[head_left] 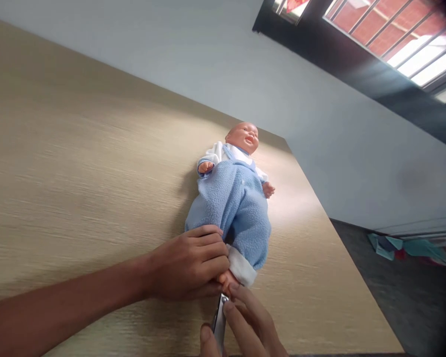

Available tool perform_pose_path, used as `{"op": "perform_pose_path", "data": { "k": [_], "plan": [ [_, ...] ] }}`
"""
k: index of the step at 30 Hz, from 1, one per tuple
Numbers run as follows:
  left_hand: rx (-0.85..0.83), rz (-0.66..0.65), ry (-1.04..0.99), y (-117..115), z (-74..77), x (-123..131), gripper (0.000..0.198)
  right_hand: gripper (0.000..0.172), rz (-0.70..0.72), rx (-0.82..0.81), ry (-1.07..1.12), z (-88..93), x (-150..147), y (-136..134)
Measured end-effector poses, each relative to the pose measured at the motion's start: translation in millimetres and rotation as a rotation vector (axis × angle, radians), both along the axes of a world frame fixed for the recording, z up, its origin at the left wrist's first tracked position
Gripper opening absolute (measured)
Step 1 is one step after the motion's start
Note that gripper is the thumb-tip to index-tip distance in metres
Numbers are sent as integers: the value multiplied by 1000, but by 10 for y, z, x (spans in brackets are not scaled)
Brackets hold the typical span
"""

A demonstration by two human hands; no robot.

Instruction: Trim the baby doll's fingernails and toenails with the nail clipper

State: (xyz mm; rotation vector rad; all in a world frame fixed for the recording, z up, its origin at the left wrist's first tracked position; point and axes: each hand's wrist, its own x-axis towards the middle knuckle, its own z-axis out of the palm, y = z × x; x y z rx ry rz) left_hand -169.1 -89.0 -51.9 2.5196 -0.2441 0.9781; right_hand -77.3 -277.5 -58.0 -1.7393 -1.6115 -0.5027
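A baby doll (232, 193) in blue fleece overalls and a white top lies on its back on the table, head toward the far edge. My left hand (195, 263) is closed around one of the doll's feet (228, 280), its fingers wrapped at the leg's lower end. Between the thumb and fingers of my right hand (245, 322) is a silver nail clipper (220, 320). The clipper's tip meets the toes of that foot; whether its jaws touch a toe I cannot tell. The doll's other foot is hidden.
The light wooden table (78, 188) has its right edge close beside the doll. A pale wall (338, 129) stands behind, with a barred window (394, 34) at upper right. Teal and red cloth items (412, 248) lie low at the right, above the dark floor (386, 292).
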Motion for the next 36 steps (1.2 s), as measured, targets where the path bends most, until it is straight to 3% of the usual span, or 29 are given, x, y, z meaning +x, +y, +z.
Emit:
{"op": "perform_pose_path", "data": {
  "k": [6,10,15,21,25,36],
  "plan": [
    [18,-8,13,11,-7,-16,34,26,254,-16,-291,175,60,108],
    [25,-25,13,27,-11,-24,37,18,267,23,-302,300,9,235],
    [36,-13,34,39,-16,-30,35,12,279,3,-257,318,-13,267],
    [52,-9,30,49,-33,-32,34,25,301,-135,-248,334,52,238],
    [43,-15,44,47,-44,-28,33,21,308,-133,-215,361,44,263],
    [37,-16,41,39,-44,-41,28,33,317,-211,-56,385,26,302]
  ]
}}
